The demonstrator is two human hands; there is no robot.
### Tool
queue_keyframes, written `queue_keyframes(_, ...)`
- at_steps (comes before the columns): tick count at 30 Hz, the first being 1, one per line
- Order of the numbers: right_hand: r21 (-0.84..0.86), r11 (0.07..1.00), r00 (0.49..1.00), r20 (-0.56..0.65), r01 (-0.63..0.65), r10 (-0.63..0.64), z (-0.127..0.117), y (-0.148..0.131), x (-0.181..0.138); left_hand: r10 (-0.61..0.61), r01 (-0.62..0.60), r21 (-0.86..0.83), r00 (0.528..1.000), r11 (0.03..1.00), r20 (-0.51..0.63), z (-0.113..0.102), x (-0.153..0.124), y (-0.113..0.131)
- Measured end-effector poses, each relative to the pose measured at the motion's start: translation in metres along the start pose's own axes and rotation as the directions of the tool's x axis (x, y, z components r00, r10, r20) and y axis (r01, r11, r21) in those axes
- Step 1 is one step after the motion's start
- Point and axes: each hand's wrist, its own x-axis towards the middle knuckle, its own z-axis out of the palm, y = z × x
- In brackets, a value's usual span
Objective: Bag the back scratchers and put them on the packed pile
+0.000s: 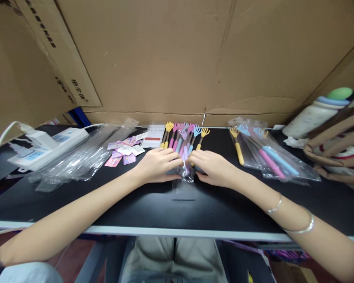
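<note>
Several back scratchers with hand-shaped heads lie in a row at the table's back, among them a yellow one (205, 132) and a blue one (197, 131). In front of them is a purple back scratcher (185, 152) with a clear plastic bag (184, 184) around its handle end. My left hand (159, 165) has its fingers closed at the bag's left side. From the right, my right hand (214, 167) pinches the bag's other side. The fingertips partly hide the handle and the bag's edges.
Left are a power strip (51, 145), a pile of clear bags (79, 157), small printed cards (129, 150) and a phone (152, 137). Right are a loose yellow back scratcher (238, 147), bagged back scratchers (271, 157), a bottle (315, 116) and a brown-handled bag (339, 145). Cardboard (165, 59) stands behind.
</note>
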Motion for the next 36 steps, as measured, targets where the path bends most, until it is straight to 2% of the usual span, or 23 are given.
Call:
queue_keyframes(6, -0.007, 1.000, 1.000, -0.012, 0.013, -0.013, -0.004, -0.007, -0.001, 0.012, -0.011, 0.015, 0.999, 1.000, -0.049, 0.004, -0.002, -0.001)
queue_keyframes(12, 0.005, 1.000, 1.000, -0.003, 0.023, -0.023, -0.002, -0.010, -0.002, -0.019, 0.019, -0.026, 1.000, 0.999, 0.001, 0.002, -0.002, 0.001)
queue_keyframes(17, 0.014, 0.999, 0.998, -0.042, 0.048, -0.047, -0.001, -0.008, -0.001, -0.045, 0.046, -0.058, 0.999, 0.997, 0.030, 0.000, -0.002, 0.002)
queue_keyframes(23, 0.034, 0.992, 0.992, -0.035, 0.121, -0.120, 0.000, -0.007, 0.000, 0.011, -0.012, -0.034, 1.000, 0.999, -0.024, 0.000, -0.002, 0.004)
queue_keyframes(27, 0.117, 0.987, 0.994, -0.029, 0.108, -0.106, -0.002, -0.006, 0.000, 0.000, -0.003, -0.059, 0.999, 0.998, -0.044, 0.003, -0.003, 0.004)
queue_keyframes(36, 0.464, 0.886, 1.000, -0.006, -0.018, 0.024, 0.000, 0.001, -0.001, -0.204, 0.194, -0.344, 0.979, 0.919, 0.009, 0.004, -0.004, 0.003)
